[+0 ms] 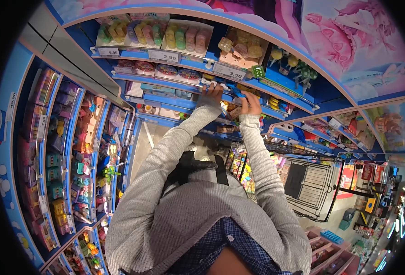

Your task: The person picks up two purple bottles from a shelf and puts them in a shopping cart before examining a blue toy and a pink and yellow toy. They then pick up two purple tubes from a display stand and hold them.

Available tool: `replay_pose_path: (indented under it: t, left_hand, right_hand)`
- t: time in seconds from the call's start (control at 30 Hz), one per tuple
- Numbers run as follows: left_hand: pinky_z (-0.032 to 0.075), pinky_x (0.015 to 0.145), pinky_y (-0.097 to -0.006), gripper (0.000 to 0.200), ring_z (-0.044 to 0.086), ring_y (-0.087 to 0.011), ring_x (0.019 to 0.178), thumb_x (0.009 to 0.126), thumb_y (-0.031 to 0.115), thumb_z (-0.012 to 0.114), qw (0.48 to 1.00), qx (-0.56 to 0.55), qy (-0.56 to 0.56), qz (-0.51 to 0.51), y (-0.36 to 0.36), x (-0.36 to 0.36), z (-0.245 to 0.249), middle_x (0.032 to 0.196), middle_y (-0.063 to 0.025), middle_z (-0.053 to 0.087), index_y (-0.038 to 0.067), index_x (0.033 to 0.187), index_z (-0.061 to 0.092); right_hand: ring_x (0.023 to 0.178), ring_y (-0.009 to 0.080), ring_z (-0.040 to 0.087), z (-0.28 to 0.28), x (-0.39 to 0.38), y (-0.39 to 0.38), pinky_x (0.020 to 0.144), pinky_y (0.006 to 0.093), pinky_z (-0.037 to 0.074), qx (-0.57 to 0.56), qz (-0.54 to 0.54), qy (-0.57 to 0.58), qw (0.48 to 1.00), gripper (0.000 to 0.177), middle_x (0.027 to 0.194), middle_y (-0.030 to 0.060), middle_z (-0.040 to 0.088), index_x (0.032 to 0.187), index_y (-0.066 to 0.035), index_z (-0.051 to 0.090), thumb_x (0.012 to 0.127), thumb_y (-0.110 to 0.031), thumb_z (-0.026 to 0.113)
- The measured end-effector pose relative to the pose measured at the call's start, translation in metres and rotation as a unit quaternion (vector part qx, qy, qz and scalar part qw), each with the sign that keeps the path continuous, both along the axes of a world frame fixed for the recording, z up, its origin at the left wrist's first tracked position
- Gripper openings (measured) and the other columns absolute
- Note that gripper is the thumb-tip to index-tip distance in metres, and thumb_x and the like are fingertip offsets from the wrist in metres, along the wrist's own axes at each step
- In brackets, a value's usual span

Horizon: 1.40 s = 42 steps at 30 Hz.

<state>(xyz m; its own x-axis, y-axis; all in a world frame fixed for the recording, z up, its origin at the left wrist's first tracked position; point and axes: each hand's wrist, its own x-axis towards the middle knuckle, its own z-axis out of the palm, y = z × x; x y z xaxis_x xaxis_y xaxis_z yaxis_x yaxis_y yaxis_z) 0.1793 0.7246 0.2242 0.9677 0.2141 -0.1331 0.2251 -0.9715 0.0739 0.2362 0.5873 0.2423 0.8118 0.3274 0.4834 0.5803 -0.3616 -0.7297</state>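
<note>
My left hand [210, 98] reaches into the second shelf from the top, its fingers stretched and slightly apart over small white packaging [215, 85]. What lies under its palm is hidden. Beside it, my right hand [251, 103] has its fingers bent round the end of a small blue item [238, 91], whose kind is too small to make out. Just left of my hands stand round, colourful packs [189, 74] in a row. To the right, small yellow items [274, 103] sit on the same shelf.
Above are colourful bottle-shaped items [184, 37], a price label [229, 71] and a green dotted die-like piece [258, 71]. A black wire cart [319, 185] stands at my right. Filled toy shelves [69, 151] rise on the left. Pink bins [326, 252] are at lower right.
</note>
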Motion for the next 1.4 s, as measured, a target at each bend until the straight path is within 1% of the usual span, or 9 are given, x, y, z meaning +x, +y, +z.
replay_pose_path:
  t: [0.4,0.57,0.93,1.0,1.07,1.13,1.2,1.33,1.4]
  left_hand:
    - [0.017,0.101,-0.0366,0.056,0.015,-0.0225,0.125,0.083,0.034,0.044,0.999,-0.034,-0.013,-0.018,0.003,-0.007,-0.008,0.133,-0.0069,0.022,0.008,0.128,0.021]
    - [0.018,0.1,-0.0384,0.057,0.016,-0.0239,0.125,0.082,0.033,0.045,0.999,-0.038,-0.024,-0.016,0.004,-0.01,-0.005,0.132,-0.0082,0.023,0.007,0.127,0.023]
    - [0.025,0.095,-0.0394,0.061,0.025,-0.0256,0.119,0.073,0.04,0.054,0.993,-0.042,-0.102,-0.034,0.003,-0.007,-0.019,0.124,-0.0102,0.032,0.004,0.118,0.034]
    - [0.029,0.09,-0.0401,0.06,0.024,-0.0244,0.12,0.07,0.028,0.058,0.987,-0.08,-0.141,-0.015,0.001,-0.007,-0.015,0.124,-0.0081,0.031,0.008,0.12,0.033]
    - [0.033,0.086,-0.0404,0.062,0.029,-0.0252,0.116,0.067,0.033,0.06,0.982,-0.078,-0.169,-0.041,0.003,-0.006,-0.026,0.12,-0.0086,0.036,0.008,0.118,0.035]
    - [0.035,0.083,-0.0408,0.062,0.033,-0.0267,0.113,0.066,0.035,0.06,0.979,-0.033,-0.198,-0.027,0.003,-0.005,-0.029,0.117,-0.0098,0.039,0.008,0.117,0.037]
    - [0.037,0.081,-0.0418,0.065,0.034,-0.0279,0.113,0.064,0.037,0.061,0.988,-0.034,-0.142,-0.047,0.001,0.0,-0.02,0.116,-0.0104,0.04,0.007,0.117,0.037]
    - [0.035,0.083,-0.0433,0.06,0.035,-0.029,0.11,0.063,0.018,0.059,0.986,-0.047,-0.155,-0.025,-0.006,-0.007,0.002,0.112,-0.0113,0.041,0.005,0.117,0.036]
    - [0.032,0.088,-0.0418,0.064,0.034,-0.0283,0.11,0.062,0.009,0.055,0.991,-0.031,-0.128,-0.025,-0.01,-0.005,0.005,0.113,-0.0111,0.038,0.005,0.12,0.03]
  right_hand:
    - [0.07,0.0294,0.052,-0.022,0.009,0.028,0.064,0.0351,0.043,-0.133,-0.02,-0.1,0.986,0.019,0.083,0.012,0.047,0.089,-0.004,0.056,0.071,-0.009,0.056]
    - [0.076,0.0334,0.052,-0.017,0.002,0.028,0.066,0.0355,0.042,-0.085,-0.007,0.005,0.996,0.025,0.085,0.017,0.053,0.087,-0.002,0.051,0.073,-0.021,0.059]
    - [0.069,0.03,0.054,-0.037,0.016,0.032,0.061,0.0335,0.043,-0.065,-0.03,0.018,0.997,0.024,0.074,0.0155,0.054,0.08,-0.001,0.05,0.067,-0.013,0.066]
    - [0.068,0.0287,0.055,-0.039,0.014,0.032,0.06,0.0331,0.043,-0.052,-0.048,0.031,0.997,0.024,0.074,0.0147,0.054,0.08,-0.001,0.05,0.066,-0.011,0.067]
    - [0.066,0.0255,0.055,-0.048,0.011,0.028,0.06,0.0318,0.044,0.082,-0.016,0.033,0.996,0.027,0.074,0.0125,0.054,0.084,-0.001,0.052,0.065,-0.012,0.067]
    - [0.066,0.0222,0.056,-0.044,-0.005,0.01,0.059,0.0296,0.045,0.01,-0.089,-0.031,0.996,0.022,0.076,0.0112,0.055,0.084,-0.001,0.054,0.067,-0.009,0.065]
    - [0.068,0.0224,0.056,-0.044,-0.029,-0.015,0.057,0.0296,0.044,0.057,-0.048,0.063,0.995,0.013,0.076,0.011,0.055,0.084,-0.004,0.055,0.072,-0.008,0.058]
    - [0.061,0.012,0.051,-0.053,-0.089,-0.088,0.056,0.0212,0.041,0.128,-0.174,0.214,0.953,0.009,0.071,0.0074,0.055,0.08,-0.001,0.056,0.073,-0.007,0.055]
    - [0.063,0.0138,0.053,-0.108,-0.116,-0.135,0.058,0.0238,0.042,0.13,-0.282,0.225,0.923,0.009,0.071,0.0082,0.056,0.081,-0.002,0.056,0.073,-0.006,0.054]
